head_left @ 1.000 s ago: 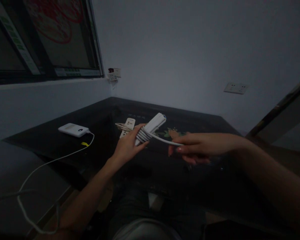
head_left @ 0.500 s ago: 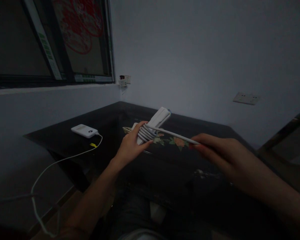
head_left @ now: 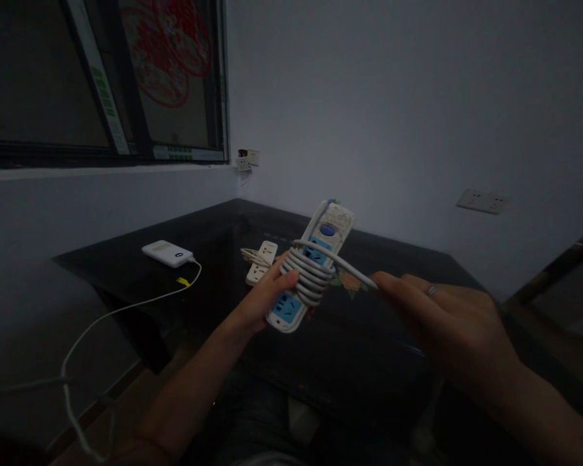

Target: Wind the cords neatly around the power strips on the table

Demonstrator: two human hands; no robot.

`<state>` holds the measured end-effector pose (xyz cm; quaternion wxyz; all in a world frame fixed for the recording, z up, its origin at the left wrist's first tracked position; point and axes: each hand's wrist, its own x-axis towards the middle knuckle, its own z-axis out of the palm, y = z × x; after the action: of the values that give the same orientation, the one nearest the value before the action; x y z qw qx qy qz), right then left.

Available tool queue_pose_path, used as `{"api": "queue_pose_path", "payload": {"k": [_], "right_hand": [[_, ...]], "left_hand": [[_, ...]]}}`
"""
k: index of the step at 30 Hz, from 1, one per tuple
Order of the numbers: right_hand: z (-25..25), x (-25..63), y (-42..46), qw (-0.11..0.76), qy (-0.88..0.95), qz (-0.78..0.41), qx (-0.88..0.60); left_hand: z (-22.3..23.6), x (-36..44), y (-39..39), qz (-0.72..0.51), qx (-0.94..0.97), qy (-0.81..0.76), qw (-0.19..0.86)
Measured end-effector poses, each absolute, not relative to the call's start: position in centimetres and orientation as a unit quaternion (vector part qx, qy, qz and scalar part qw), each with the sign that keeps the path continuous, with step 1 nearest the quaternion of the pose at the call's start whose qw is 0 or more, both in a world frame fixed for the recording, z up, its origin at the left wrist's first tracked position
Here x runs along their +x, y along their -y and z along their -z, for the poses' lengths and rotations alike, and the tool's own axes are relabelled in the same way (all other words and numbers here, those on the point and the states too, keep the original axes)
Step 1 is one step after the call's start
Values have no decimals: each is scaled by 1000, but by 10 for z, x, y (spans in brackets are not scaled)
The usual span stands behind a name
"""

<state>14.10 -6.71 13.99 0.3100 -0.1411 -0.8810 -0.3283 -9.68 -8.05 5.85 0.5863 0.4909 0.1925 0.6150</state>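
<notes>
A white power strip (head_left: 339, 219) with blue socket faces and a blue switch is tilted above the table. Its grey-white cord (head_left: 307, 275) winds several times around the strip's middle. My left hand (head_left: 272, 291) is closed around the lower part of the strip, thumb over the coils. From the top coil the cord runs taut to the right, where my right hand (head_left: 432, 310) pinches it; a ring shows on one finger. Behind my left hand, a second white power strip (head_left: 268, 250), with its own cord wrapped on it, lies on the table.
On the left of the dark table (head_left: 214, 223) lies a white power bank (head_left: 167, 253) with a cable trailing off the edge. Near it is a yellow tag (head_left: 183, 282). A wall socket (head_left: 480, 200) is at the right, a window (head_left: 179, 77) at the left.
My left hand has turned the power strip so its socket side faces me. My right hand has moved right, then nearer, with the cord pulled taut. The view has shifted left.
</notes>
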Motion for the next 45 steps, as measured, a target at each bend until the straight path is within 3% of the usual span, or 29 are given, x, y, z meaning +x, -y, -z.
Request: {"api": "queue_pose_path", "payload": {"k": [7, 13, 24, 37, 45], "right_hand": [[-146, 141, 73, 322, 892, 280, -149], [-149, 137, 74, 323, 915, 213, -115], [-147, 152, 55, 315, 927, 164, -122], [-148, 146, 42, 283, 941, -25, -185], [-143, 148, 50, 277, 953, 45, -116]], "left_hand": [[-73, -94, 86, -600, 489, -143, 617], [-84, -90, 79, -627, 499, -175, 572], [-72, -89, 75, -635, 502, -182, 558], [-73, -82, 91, -528, 495, -62, 687], [-67, -82, 99, -533, 470, -30, 703]]}}
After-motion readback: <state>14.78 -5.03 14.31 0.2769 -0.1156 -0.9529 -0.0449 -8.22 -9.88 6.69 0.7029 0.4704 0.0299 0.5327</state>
